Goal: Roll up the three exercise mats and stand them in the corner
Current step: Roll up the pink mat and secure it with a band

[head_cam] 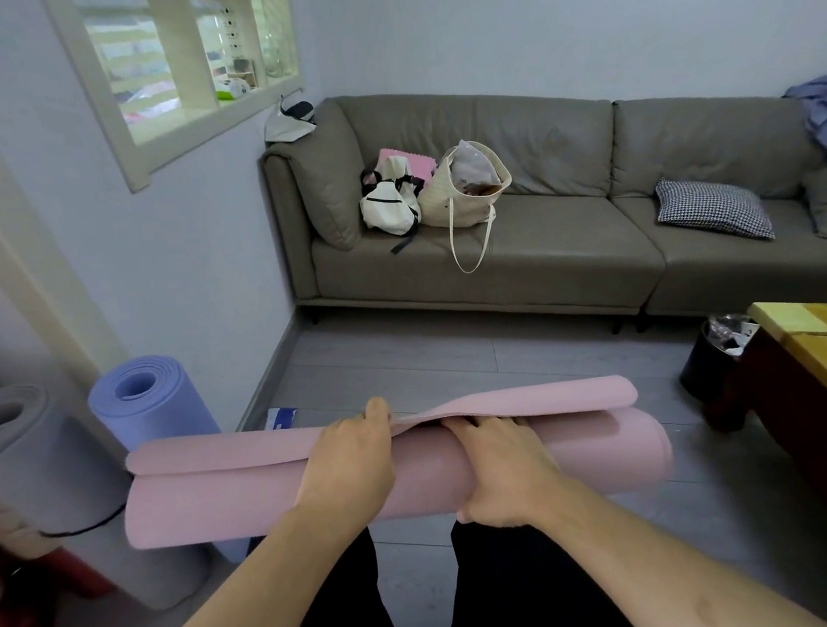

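Observation:
A pink exercise mat (pixel 227 503) lies rolled and horizontal in front of me, above the floor, with its last flap loose along the top. My left hand (pixel 350 466) lies over the roll's middle, its thumb and fingers pinching the edge of the flap. My right hand (pixel 502 471) grips the roll, fingertips tucked under the flap. A rolled blue-purple mat (pixel 157 403) stands upright against the left wall. Beside it a rolled grey mat (pixel 26 461) stands upright too, with a black cord round its lower part.
A grey sofa (pixel 572 247) runs along the back wall with bags (pixel 430 195) and a checked cushion (pixel 714 208) on it. A wooden table (pixel 819 350) stands at right with a black bin (pixel 714 360) beside it. Grey floor (pixel 406 359) lies between.

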### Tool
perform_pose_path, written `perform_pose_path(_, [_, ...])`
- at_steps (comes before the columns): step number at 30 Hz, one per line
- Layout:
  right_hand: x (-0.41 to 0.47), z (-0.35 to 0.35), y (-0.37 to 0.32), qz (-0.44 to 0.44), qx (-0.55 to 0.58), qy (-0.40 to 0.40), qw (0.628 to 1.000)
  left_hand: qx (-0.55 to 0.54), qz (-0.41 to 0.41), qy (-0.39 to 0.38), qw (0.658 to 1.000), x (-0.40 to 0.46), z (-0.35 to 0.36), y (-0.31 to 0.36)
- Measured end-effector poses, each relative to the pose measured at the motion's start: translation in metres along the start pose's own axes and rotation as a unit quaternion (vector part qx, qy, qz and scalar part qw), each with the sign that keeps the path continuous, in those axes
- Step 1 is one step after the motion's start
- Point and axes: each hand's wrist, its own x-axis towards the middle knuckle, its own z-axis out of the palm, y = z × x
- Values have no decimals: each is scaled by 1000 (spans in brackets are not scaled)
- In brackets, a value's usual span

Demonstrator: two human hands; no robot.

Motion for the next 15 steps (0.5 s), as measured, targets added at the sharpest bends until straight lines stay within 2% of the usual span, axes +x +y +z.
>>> perform_pose_path(3, [0,-3,0,1,5,-9,1000,-8,23,9,1000,-1,0,-2])
perform_pose_path(6, [5,-10,1,12,17,-21,1000,-32,84,22,996,-8,7,-8])
perform_pose_path(10, [4,-7,2,19,27,-27,999,80,133,-23,988,-11,20,-11])
perform_pose_path(13, [-7,-1,6,6,51,-7,999,98,143,-12,985,-7,25,-12])
perform_pose_path(15, [-14,-3,8,-17,74,40,996,88,150,-9,985,-7,26,-15])
